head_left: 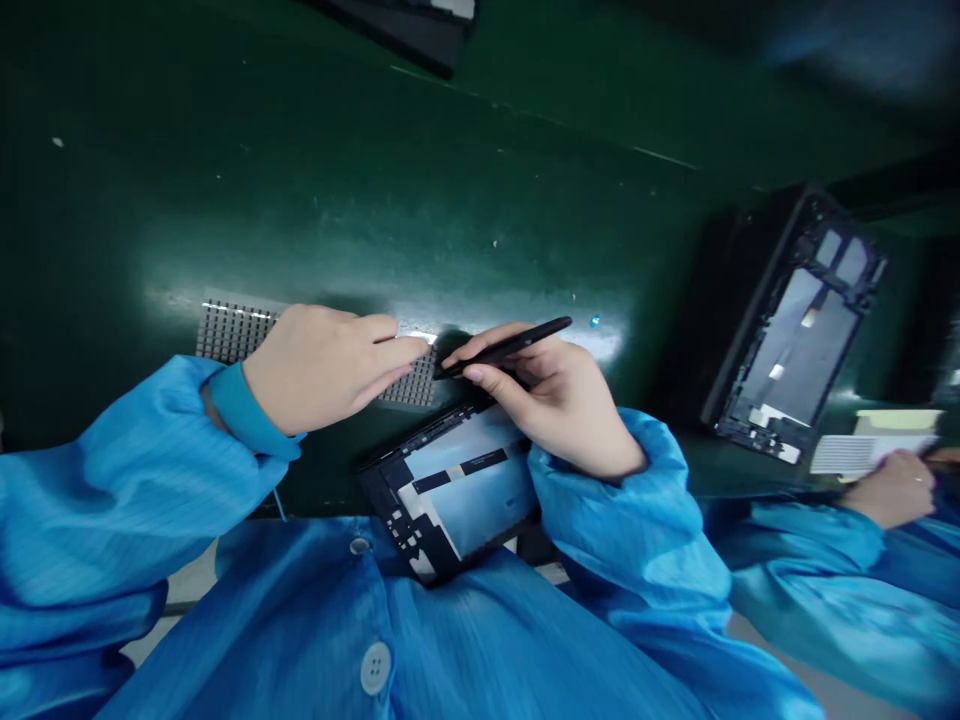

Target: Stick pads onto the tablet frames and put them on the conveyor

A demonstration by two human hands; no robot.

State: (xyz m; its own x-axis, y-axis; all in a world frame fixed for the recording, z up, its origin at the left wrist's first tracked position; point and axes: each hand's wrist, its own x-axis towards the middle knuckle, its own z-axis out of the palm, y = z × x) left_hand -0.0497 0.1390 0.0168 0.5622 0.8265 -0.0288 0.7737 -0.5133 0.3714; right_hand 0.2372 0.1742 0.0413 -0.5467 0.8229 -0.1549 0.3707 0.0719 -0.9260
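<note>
Near edge of the desk (360, 225), about mid-length: a sheet of small dark pieces (232, 330) lies flat, partly covered by the left hand (322, 360). Its fingers are drawn together over the sheet's right end, presumably to steady it; pressing or pinching, I cannot tell. The right hand (577, 405) grasps a black pen-like tool (517, 345) low on the shaft, likely for fine control, tip just at the sheet's right end; contact unclear. An open device frame (472, 485) sits slantwise at the desk's near edge, against the blue jacket (300, 620), probably kept there for easy reach. As to containers: the sheet carries its pieces in rows; the frame, a shallow shell, holds a pale blue panel crossed by a dark strip. Toward the desk's right end stands a stack of similar frames (799, 330), beside a co-worker's hand (892, 490).
</note>
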